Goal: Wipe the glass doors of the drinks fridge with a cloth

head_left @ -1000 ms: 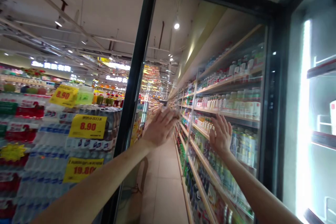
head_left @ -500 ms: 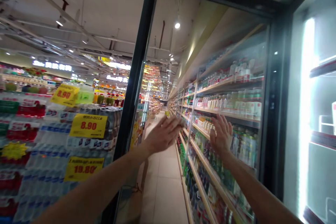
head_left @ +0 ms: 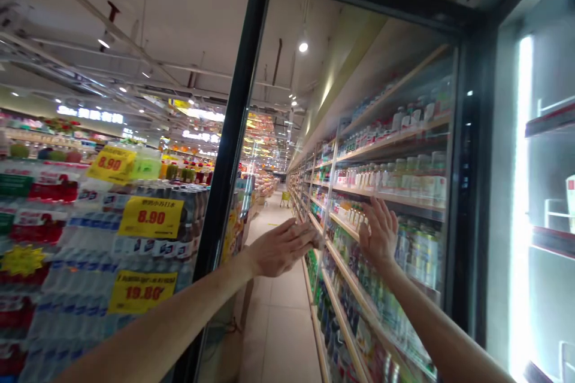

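Observation:
My left hand (head_left: pixel 281 248) is against the glass pane of an opened cooler door (head_left: pixel 241 102). Its fingers are bent together over what looks like a small, crumpled, greyish-brown cloth (head_left: pixel 318 238), mostly covered by the hand. Farther right, my right hand (head_left: pixel 380 230) rests on the same pane with its fingers spread and nothing in it. The door has a thick black frame, and its glass looks hazy toward the upper right. Shelves of bottles (head_left: pixel 395 173) show in the pane behind both hands.
To the left stand stacked packs of bottled drinks (head_left: pixel 76 287) with yellow price signs (head_left: pixel 150 217). A bright light strip (head_left: pixel 521 209) and dark-edged shelves (head_left: pixel 554 239) are inside the cooler at right. A tiled aisle floor (head_left: pixel 287 323) shows through the glass.
My left hand has slid down the pane a little, with the crumpled piece under its fingers. My right hand and the door have stayed nearly in place.

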Tool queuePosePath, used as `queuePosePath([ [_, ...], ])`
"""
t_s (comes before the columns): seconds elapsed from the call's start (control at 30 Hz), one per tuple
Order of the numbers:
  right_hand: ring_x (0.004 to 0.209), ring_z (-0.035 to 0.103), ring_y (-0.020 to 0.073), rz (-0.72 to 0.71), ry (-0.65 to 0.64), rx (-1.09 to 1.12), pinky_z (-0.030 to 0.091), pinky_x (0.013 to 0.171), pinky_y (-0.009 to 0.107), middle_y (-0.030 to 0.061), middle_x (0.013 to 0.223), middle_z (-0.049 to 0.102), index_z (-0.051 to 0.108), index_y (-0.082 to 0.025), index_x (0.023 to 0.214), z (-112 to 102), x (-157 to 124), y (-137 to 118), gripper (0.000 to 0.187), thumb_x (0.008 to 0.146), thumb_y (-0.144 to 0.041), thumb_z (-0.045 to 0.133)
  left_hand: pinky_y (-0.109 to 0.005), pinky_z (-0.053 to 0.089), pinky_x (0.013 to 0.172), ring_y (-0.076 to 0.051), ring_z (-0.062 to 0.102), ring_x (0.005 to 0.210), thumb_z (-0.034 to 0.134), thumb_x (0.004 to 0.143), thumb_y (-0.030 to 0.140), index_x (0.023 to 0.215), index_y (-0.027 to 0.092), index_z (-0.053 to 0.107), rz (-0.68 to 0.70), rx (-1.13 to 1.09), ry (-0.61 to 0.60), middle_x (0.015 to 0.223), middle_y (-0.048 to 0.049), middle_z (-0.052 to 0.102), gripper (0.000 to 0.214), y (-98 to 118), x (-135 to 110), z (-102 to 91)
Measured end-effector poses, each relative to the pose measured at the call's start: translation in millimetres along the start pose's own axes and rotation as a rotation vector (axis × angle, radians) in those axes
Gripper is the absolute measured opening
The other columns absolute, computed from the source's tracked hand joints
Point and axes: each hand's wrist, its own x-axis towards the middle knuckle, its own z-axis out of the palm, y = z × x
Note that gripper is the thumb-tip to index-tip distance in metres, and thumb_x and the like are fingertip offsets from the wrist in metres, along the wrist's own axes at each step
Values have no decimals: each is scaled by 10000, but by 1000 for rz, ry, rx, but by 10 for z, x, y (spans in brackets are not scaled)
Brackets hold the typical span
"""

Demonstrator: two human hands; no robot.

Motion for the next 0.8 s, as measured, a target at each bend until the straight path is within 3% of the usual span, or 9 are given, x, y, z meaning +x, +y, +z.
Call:
queuePosePath([
  [0.07, 1318, 368, 230, -2, 7, -3, 272, 1064, 429, 95, 1375, 464, 403, -246, 1341, 3, 1, -1, 499, 843, -253, 426, -394, 195, 1129, -195, 324, 1313, 427, 868, 274, 1238, 220, 497, -24, 19, 33, 1365, -24, 466, 381, -86, -4, -14],
  [0.17, 1316, 373, 233, -3, 1, -10, 275, 1063, 433, 92, 1377, 462, 392, -253, 1348, 10, -2, 3, 505, 844, -257, 419, -447, 239, 1104, -237, 296, 1332, 411, 866, 230, 1234, 186, 498, -425, 87, 143, 1361, -84, 458, 381, -353, 62, -74],
  [0.23, 1318, 370, 231, -4, -1, -12, 268, 1068, 433, 90, 1384, 455, 379, -256, 1356, 10, -2, 3, 512, 845, -256, 418, -469, 249, 1094, -258, 274, 1343, 403, 867, 226, 1245, 167, 489, -567, 92, 166, 1374, -108, 437, 392, -387, 90, -81],
  [0.3, 1319, 367, 227, -6, -1, -14, 264, 1070, 428, 91, 1384, 454, 380, -252, 1356, 4, 1, -3, 512, 846, -254, 422, -462, 228, 1106, -256, 267, 1346, 413, 870, 245, 1267, 186, 476, -465, 57, 108, 1390, -84, 427, 406, -232, 73, -43],
  [0.47, 1312, 375, 225, -6, 7, -19, 270, 1067, 423, 96, 1370, 470, 418, -236, 1330, -8, 9, -14, 483, 847, -247, 430, -378, 175, 1139, -190, 312, 1321, 441, 859, 300, 1266, 214, 480, 97, -45, -53, 1390, -18, 442, 417, 134, -18, 55],
  [0.53, 1314, 373, 225, -3, 11, -20, 274, 1065, 421, 97, 1372, 467, 424, -232, 1325, 0, 7, -8, 479, 847, -242, 429, -387, 192, 1133, -188, 325, 1315, 429, 867, 284, 1248, 223, 492, 9, -21, -11, 1370, -17, 463, 391, -24, 19, 18],
  [0.63, 1314, 372, 223, -11, 18, -26, 273, 1066, 422, 98, 1367, 472, 427, -231, 1322, 16, 0, 7, 478, 845, -246, 426, -431, 255, 1102, -228, 332, 1314, 422, 863, 247, 1221, 198, 511, -390, 51, 131, 1359, -66, 465, 373, -338, 131, -58],
  [0.7, 1317, 368, 222, -12, 20, -23, 268, 1069, 423, 95, 1368, 472, 419, -236, 1328, 20, -3, 12, 486, 843, -250, 427, -458, 279, 1084, -251, 339, 1308, 422, 858, 241, 1204, 182, 522, -565, 78, 193, 1353, -91, 465, 365, -358, 180, -60],
  [0.8, 1324, 357, 221, -4, 4, -11, 258, 1074, 422, 91, 1379, 460, 403, -242, 1343, 12, -1, 8, 502, 842, -250, 427, -439, 255, 1099, -237, 341, 1306, 429, 859, 252, 1206, 193, 525, -400, 52, 153, 1345, -71, 479, 365, -50, 151, 19],
])
